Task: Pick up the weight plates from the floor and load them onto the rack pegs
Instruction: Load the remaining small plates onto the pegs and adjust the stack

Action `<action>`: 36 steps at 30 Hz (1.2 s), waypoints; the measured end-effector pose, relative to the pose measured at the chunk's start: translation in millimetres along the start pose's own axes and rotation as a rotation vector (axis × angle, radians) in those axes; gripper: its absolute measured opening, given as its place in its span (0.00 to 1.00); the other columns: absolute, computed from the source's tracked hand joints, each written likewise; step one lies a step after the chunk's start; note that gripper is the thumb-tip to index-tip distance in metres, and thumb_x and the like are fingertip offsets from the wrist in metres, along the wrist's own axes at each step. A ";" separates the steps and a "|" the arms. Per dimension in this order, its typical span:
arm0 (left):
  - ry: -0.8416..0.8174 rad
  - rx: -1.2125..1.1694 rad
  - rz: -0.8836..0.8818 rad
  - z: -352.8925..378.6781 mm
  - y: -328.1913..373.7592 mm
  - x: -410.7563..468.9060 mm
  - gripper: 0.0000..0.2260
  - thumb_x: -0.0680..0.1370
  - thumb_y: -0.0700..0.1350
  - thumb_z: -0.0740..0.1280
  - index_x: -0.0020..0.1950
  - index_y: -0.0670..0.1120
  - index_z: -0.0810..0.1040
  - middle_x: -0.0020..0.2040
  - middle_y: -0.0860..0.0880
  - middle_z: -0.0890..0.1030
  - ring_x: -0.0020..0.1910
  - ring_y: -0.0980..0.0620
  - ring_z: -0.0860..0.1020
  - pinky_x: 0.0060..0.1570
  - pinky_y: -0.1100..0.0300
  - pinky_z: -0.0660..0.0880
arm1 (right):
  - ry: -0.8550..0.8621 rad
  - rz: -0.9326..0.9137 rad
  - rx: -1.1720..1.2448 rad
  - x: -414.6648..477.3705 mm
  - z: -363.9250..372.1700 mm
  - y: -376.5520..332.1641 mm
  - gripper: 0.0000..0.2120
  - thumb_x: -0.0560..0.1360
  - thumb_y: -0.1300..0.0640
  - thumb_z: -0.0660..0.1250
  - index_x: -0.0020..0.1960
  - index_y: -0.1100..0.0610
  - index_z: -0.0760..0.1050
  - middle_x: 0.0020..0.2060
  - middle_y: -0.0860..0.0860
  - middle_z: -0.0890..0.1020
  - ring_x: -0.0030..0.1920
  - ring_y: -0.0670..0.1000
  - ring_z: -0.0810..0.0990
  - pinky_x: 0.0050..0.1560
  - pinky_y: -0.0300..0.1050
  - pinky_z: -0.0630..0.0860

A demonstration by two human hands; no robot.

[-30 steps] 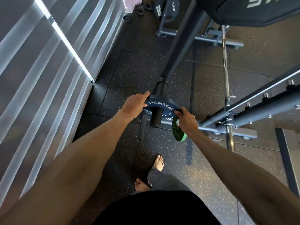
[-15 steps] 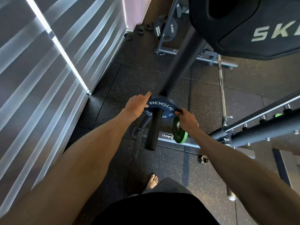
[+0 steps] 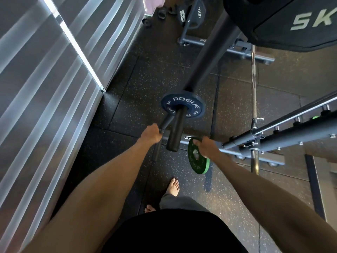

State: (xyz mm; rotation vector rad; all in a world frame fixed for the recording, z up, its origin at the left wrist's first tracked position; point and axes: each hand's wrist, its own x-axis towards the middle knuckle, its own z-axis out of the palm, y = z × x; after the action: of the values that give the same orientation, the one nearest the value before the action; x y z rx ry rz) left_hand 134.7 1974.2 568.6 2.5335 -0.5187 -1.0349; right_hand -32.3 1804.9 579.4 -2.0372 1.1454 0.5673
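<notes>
Blue plate (image 3: 184, 103) now on its peg (image 3: 176, 132), we are withdrawing the left hand (image 3: 151, 133), grip unclear, right hand (image 3: 206, 147) gripping green plate (image 3: 198, 165).

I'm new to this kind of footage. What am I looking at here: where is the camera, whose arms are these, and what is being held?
There is no machine here. A person works with bare hands, and the only camera sits on their head, looking forward and down. That is why both forearms reach into the picture above the dark rubber floor.

A blue plate marked ROGUE is threaded on a black rack peg. The right hand grips a smaller green plate by its rim, beside the peg's free end and not yet on any peg. The left hand is curled next to a thinner bar; whether it grips the bar is unclear.

A large black plate fills the top right, and a barbell runs along the right.
</notes>
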 end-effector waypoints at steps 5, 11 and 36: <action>-0.331 0.051 0.000 59.3 -42.1 -46.5 0.15 0.80 0.47 0.65 0.64 0.41 0.76 0.62 0.44 0.78 0.59 0.44 0.78 0.61 0.50 0.74 | -0.185 -0.020 -0.120 -26.1 51.3 20.1 0.22 0.82 0.46 0.61 0.60 0.65 0.76 0.53 0.62 0.82 0.52 0.60 0.82 0.51 0.50 0.77; -0.429 -0.148 -0.053 74.7 -75.1 -80.7 0.21 0.78 0.45 0.65 0.70 0.48 0.69 0.65 0.45 0.73 0.58 0.46 0.76 0.56 0.51 0.76 | -0.409 -0.218 -0.212 -59.4 79.2 8.5 0.21 0.83 0.46 0.59 0.65 0.60 0.75 0.58 0.59 0.81 0.57 0.59 0.80 0.58 0.51 0.77; 0.057 0.046 0.605 -31.7 -15.4 -73.7 0.13 0.72 0.54 0.74 0.42 0.48 0.73 0.34 0.57 0.75 0.32 0.59 0.74 0.32 0.62 0.66 | 0.301 -0.584 0.288 -67.7 28.0 -14.7 0.10 0.82 0.54 0.63 0.48 0.60 0.76 0.36 0.52 0.77 0.34 0.46 0.73 0.35 0.40 0.66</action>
State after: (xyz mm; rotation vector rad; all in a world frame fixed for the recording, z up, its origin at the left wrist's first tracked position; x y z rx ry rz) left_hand 111.5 2027.1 626.4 2.2009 -1.2024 -0.7212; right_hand -54.9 1868.2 612.1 -2.1017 0.6789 -0.1879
